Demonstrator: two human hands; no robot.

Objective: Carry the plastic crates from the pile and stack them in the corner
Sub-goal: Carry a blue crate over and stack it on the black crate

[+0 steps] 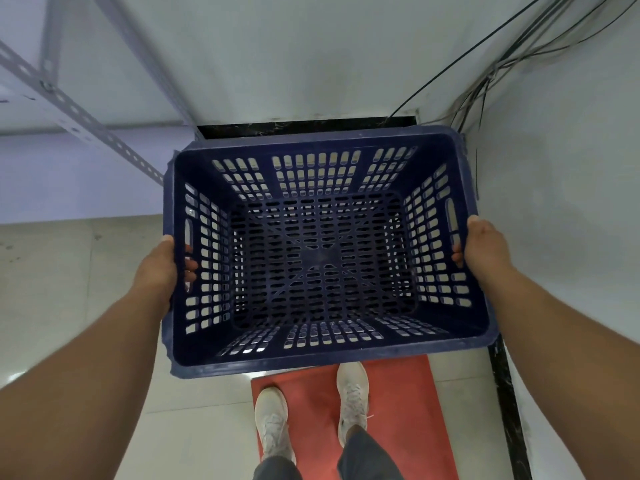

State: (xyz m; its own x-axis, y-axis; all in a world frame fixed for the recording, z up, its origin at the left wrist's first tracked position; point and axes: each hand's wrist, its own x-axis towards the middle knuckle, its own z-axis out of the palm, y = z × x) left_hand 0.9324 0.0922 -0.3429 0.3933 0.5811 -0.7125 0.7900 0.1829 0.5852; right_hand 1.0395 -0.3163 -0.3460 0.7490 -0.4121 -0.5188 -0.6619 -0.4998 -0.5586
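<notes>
A dark blue plastic crate point(322, 355) with slotted walls and floor is held level in front of me, open side up and empty. My left hand point(162, 268) grips its left wall, fingers through the handle slot. My right hand point(483, 251) grips the right wall the same way. The crate hangs above the floor, close to the room's corner, where the back wall point(294, 57) meets the right wall point(561, 202). What lies under the crate is hidden.
A red mat point(408, 393) lies under my feet in white shoes point(353, 393). A perforated metal shelf frame point(86, 123) stands at the left. Black cables point(485, 84) hang down the right wall into the corner. Pale floor tiles point(69, 271) spread to the left.
</notes>
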